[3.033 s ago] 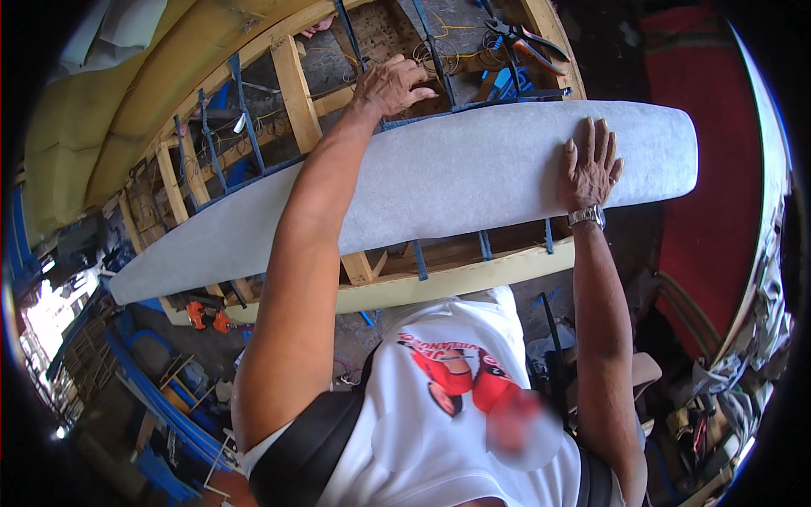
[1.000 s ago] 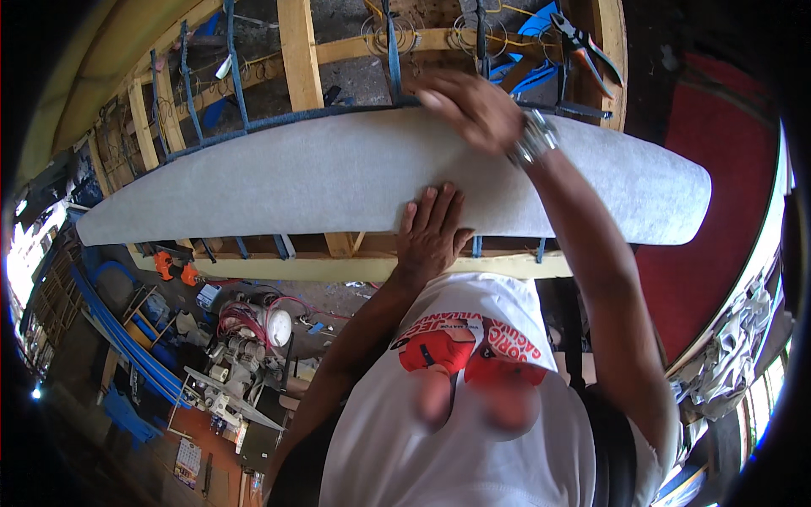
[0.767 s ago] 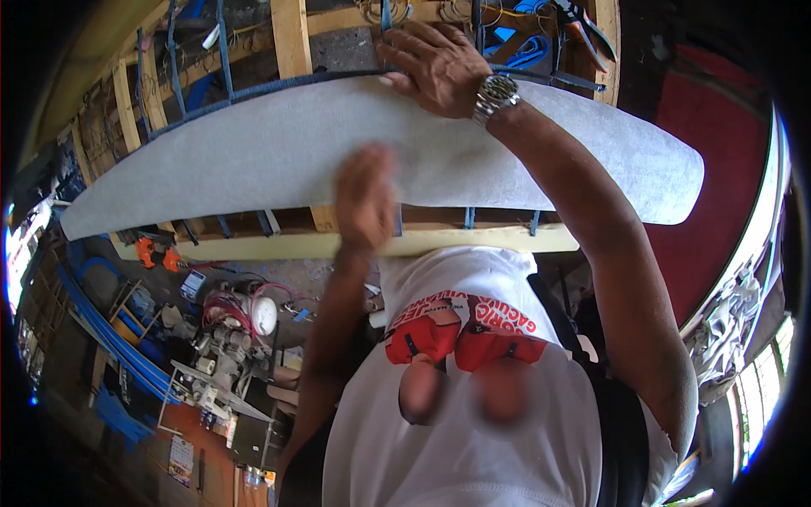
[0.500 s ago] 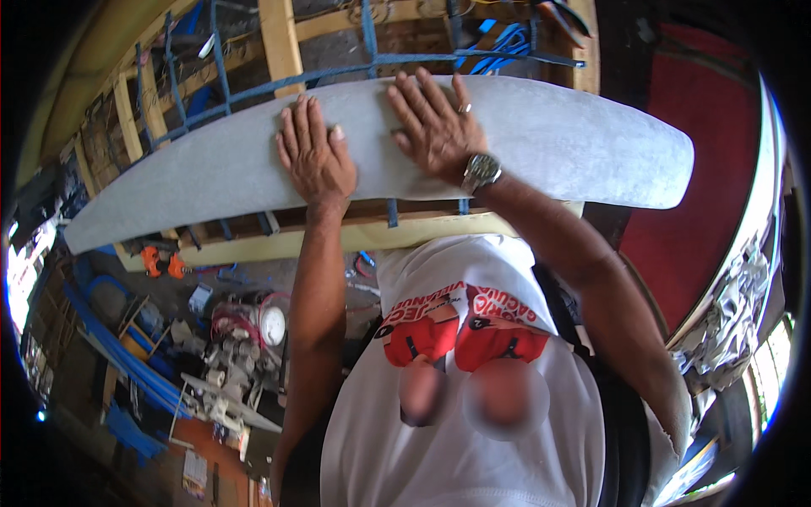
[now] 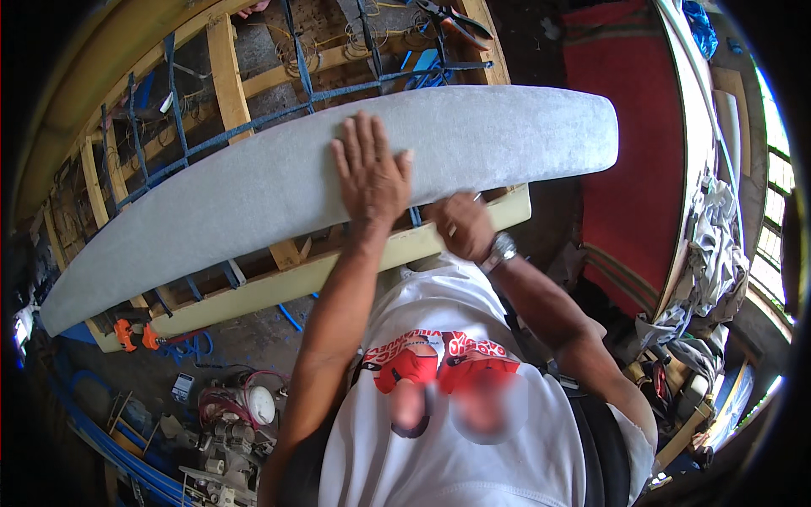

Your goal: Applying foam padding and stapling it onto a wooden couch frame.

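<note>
A long, curved panel covered in light grey fabric (image 5: 498,127) lies across a wooden frame (image 5: 226,76) strung with dark blue webbing straps (image 5: 245,127). My left hand (image 5: 372,177) rests flat on the panel's middle, fingers stretched out and together, thumb slightly apart. Just below the panel's near edge is my right hand (image 5: 463,226), its fingers curled in beside the edge. Whether anything sits inside those curled fingers is hidden. A metal watch is on my right wrist.
Pale yellow padding (image 5: 338,266) runs along the frame's near side, with an orange clamp (image 5: 127,334) at its left end. Pliers (image 5: 460,21) lie at the far corner. A red panel (image 5: 625,160) stands at right, near bunched grey fabric (image 5: 718,245). Machinery (image 5: 232,444) stands lower left.
My right hand has come off the panel's top toward me and its fingers have curled. My left hand stays flat on the fabric. The view has shifted, so the panel appears more tilted.
</note>
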A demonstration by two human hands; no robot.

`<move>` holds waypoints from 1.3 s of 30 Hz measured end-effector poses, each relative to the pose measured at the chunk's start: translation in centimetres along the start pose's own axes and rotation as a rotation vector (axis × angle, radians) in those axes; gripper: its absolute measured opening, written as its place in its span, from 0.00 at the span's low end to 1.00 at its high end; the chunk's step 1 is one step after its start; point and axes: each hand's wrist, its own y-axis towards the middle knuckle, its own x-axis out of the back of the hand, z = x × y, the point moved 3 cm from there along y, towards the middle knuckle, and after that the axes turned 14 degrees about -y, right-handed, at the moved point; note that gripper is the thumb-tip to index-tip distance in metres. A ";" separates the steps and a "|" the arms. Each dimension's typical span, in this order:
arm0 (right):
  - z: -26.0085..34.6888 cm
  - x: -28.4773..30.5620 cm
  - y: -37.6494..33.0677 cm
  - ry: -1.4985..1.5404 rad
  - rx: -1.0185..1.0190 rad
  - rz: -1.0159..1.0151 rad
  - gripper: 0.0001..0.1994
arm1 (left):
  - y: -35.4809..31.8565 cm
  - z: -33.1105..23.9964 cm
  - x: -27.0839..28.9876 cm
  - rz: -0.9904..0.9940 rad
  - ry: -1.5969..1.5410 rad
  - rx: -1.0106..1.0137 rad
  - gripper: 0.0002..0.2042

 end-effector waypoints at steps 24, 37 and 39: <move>-8.3 -0.2 3.4 -0.254 0.342 0.296 0.36 | -1.7 -0.3 -2.9 -0.263 0.079 -0.190 0.25; -9.1 -0.7 2.2 -0.218 0.388 0.089 0.30 | -2.8 -5.5 -7.5 -0.629 0.119 0.642 0.29; -10.9 1.2 2.9 -0.158 0.479 0.137 0.29 | -2.7 -6.8 -8.2 -0.660 0.087 0.767 0.32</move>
